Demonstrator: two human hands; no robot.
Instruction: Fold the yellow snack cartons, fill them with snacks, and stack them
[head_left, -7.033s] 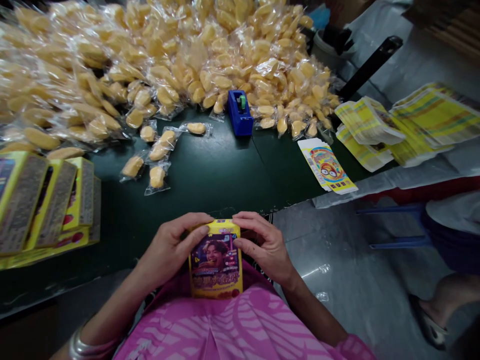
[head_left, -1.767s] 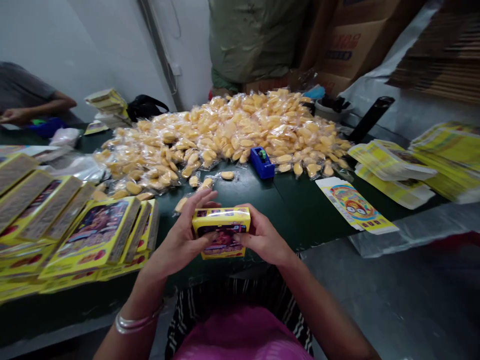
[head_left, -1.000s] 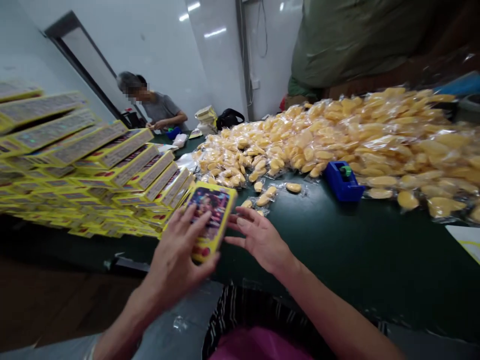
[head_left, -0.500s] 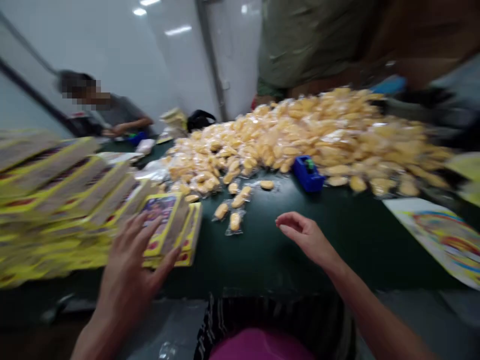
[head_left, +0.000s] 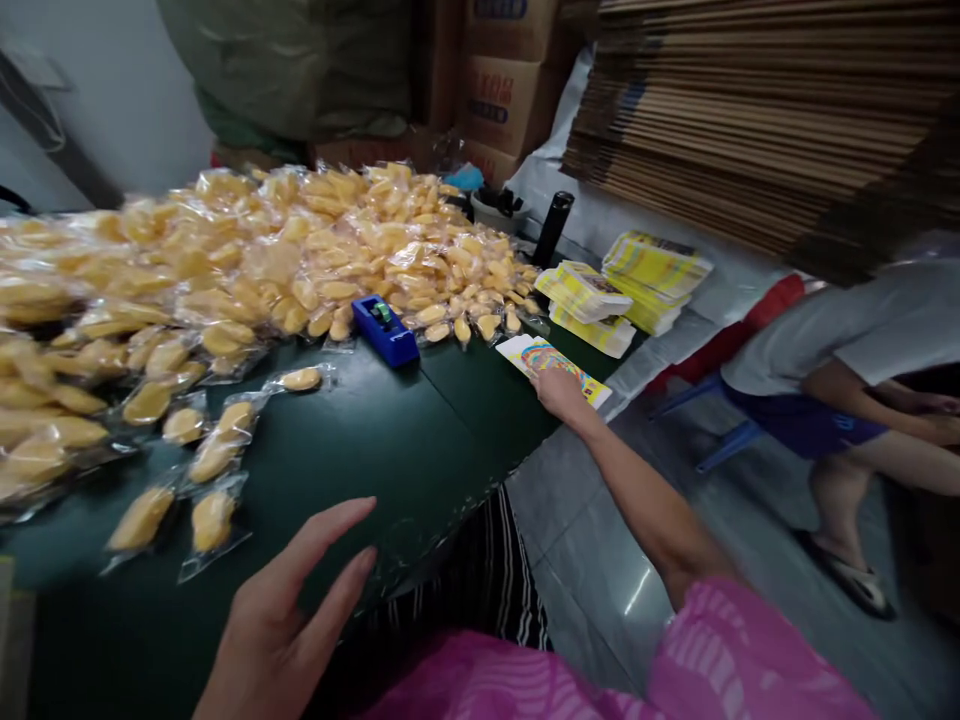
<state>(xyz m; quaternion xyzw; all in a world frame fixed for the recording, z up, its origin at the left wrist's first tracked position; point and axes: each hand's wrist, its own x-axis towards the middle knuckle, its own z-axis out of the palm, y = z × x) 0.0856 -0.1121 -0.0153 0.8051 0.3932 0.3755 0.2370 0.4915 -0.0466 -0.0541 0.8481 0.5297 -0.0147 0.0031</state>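
The right hand [head_left: 559, 388] lay on the flat printed carton [head_left: 551, 368] at the green surface's [head_left: 420, 440] far edge, best peeled up singly, while the left hand [head_left: 281, 625] hovered open, empty.

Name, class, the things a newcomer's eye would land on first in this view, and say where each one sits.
A huge heap of yellow snack packets in clear wrap covers the far left of the dark green table. A blue tape dispenser stands at the heap's near edge. The right hand reaches out to a flat printed carton at the table's right edge, while the left hand hovers open near the front.
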